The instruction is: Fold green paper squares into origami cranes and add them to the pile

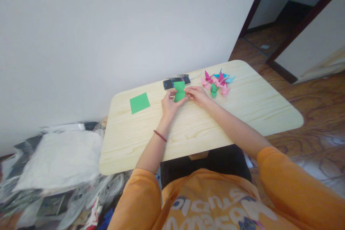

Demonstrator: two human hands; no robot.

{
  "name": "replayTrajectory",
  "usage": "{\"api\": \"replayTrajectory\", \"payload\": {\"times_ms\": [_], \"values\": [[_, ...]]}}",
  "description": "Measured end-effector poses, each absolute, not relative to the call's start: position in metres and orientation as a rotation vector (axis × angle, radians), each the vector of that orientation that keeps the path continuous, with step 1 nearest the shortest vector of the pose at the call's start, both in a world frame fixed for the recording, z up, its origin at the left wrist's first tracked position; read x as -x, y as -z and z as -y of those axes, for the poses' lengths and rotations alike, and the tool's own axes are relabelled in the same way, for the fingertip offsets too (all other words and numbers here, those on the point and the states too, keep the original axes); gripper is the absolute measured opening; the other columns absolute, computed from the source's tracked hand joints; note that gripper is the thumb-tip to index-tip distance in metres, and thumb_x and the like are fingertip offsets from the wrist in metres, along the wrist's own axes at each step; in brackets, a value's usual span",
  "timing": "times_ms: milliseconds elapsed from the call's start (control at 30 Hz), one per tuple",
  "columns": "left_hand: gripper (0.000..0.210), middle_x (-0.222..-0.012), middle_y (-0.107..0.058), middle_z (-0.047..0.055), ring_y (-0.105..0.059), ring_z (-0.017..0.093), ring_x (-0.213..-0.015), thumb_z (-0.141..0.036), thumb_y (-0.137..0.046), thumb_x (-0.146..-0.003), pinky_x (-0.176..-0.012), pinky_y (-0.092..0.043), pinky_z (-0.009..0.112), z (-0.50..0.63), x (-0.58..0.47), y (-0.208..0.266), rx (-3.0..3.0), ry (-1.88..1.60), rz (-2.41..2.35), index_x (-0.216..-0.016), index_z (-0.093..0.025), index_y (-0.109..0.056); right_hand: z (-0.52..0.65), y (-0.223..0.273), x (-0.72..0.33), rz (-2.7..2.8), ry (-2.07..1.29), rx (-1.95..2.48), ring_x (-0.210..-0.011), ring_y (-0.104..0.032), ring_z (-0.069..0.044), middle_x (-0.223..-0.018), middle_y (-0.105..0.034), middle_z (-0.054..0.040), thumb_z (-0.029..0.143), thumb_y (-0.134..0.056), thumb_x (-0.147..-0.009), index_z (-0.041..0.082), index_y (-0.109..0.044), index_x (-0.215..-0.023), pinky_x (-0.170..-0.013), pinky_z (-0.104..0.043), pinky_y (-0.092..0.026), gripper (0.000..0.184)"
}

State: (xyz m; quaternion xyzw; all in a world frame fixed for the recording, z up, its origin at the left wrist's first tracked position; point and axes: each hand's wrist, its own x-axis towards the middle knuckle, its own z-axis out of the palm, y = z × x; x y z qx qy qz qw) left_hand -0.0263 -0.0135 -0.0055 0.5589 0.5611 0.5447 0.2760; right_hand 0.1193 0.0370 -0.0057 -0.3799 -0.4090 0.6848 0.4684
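Risking a skewed crease in the sheet (179, 91), probably through slipped pinch or uneven pressure. Left of sheet: square (139, 103). At sheet's left side: left hand (169, 105), half open, gripping lower part. Between both hands: sheet itself. At sheet's right edge: right hand (198, 95), pinched nearly closed on it. Right of sheet: cranes (221, 79).

Folded paper (179, 96): plain green. Square sheet (139, 103): similar green, unpatterned. Paper birds (221, 79): one green; others pale pink, magenta, blue. Bench (266, 107): pale cream, fine wood-grain streaks. Shirt (212, 183): orange, whitish lettering. Bracelet (160, 136): dark red. Wall (134, 25): plain greyish white. Floor (318, 122): brown, darker wavy grain.
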Motion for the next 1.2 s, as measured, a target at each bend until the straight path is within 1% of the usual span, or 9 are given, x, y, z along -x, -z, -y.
{"api": "replayTrajectory", "payload": {"times_ms": [200,300,400,567,733,933,1033,1200], "values": [[0.046,-0.097,-0.072,0.010,-0.068,0.022,-0.091,-0.036,-0.085,-0.058,-0.075,-0.050,0.031,0.010,0.025,0.010,-1.392,-1.420,-1.440,-0.094,-0.018,-0.063,-0.036,0.005,-0.119,0.963,-1.715,0.932,-0.056,-0.051,-0.007,-0.060,-0.059,0.0008,0.037,-0.088,-0.047,0.015,-0.066,-0.066,-0.048,-0.020,-0.036,0.037],[0.051,-0.096,-0.073,0.011,-0.069,0.023,-0.093,-0.037,-0.087,-0.055,-0.079,-0.051,0.034,0.009,0.024,0.011,-1.233,-1.400,-1.336,-0.094,-0.017,-0.062,-0.035,0.003,-0.120,0.957,-1.746,0.917,-0.059,-0.055,-0.008,-0.063,-0.063,0.0005,0.038,-0.089,-0.047,0.015,-0.068,-0.071,-0.050,-0.020,-0.039,0.039],[0.052,-0.098,-0.074,0.011,-0.070,0.023,-0.094,-0.040,-0.086,-0.055,-0.084,-0.052,0.036,0.010,0.023,0.009,-1.117,-1.367,-1.225,-0.095,-0.018,-0.062,-0.035,0.002,-0.120,0.967,-1.762,0.896,-0.061,-0.057,-0.009,-0.065,-0.064,0.0002,0.037,-0.089,-0.047,0.015,-0.067,-0.073,-0.052,-0.021,-0.040,0.040],[0.051,-0.099,-0.075,0.010,-0.070,0.022,-0.094,-0.041,-0.086,-0.054,-0.084,-0.051,0.034,0.012,0.021,0.005,-1.044,-1.351,-1.177,-0.094,-0.017,-0.063,-0.034,0.001,-0.120,0.968,-1.755,0.896,-0.059,-0.054,-0.008,-0.062,-0.061,0.0020,0.037,-0.089,-0.046,0.016,-0.064,-0.070,-0.053,-0.021,-0.039,0.040],[0.050,-0.091,-0.074,0.008,-0.069,0.019,-0.087,-0.040,-0.086,-0.053,-0.081,-0.048,0.032,0.012,0.021,0.003,-1.015,-1.357,-1.173,-0.092,-0.017,-0.063,-0.033,-0.002,-0.118,0.975,-1.734,0.901,-0.055,-0.049,-0.006,-0.058,-0.058,0.0036,0.039,-0.091,-0.041,0.016,-0.061,-0.063,-0.050,-0.021,-0.034,0.045],[0.043,-0.083,-0.073,0.004,-0.065,0.016,-0.079,-0.040,-0.084,-0.057,-0.077,-0.044,0.029,0.009,0.023,0.007,-0.997,-1.370,-1.200,-0.090,-0.017,-0.066,-0.030,-0.006,-0.118,0.985,-1.717,0.910,-0.052,-0.045,-0.005,-0.053,-0.053,0.0055,0.041,-0.091,-0.037,0.016,-0.058,-0.060,-0.048,-0.021,-0.031,0.047],[0.039,-0.082,-0.072,0.003,-0.064,0.014,-0.077,-0.037,-0.083,-0.059,-0.080,-0.045,0.028,0.006,0.025,0.013,-0.964,-1.393,-1.164,-0.089,-0.017,-0.069,-0.030,-0.007,-0.118,0.995,-1.712,0.914,-0.051,-0.044,-0.005,-0.053,-0.052,0.0056,0.041,-0.090,-0.037,0.016,-0.057,-0.060,-0.047,-0.021,-0.030,0.047],[0.030,-0.089,-0.072,0.004,-0.065,0.015,-0.084,-0.033,-0.080,-0.063,-0.089,-0.046,0.031,0.002,0.026,0.018,-0.899,-1.403,-1.069,-0.086,-0.017,-0.072,-0.029,-0.007,-0.119,1.002,-1.714,0.928,-0.050,-0.042,-0.005,-0.051,-0.051,0.0059,0.040,-0.090,-0.039,0.016,-0.057,-0.061,-0.046,-0.021,-0.028,0.046]]}}
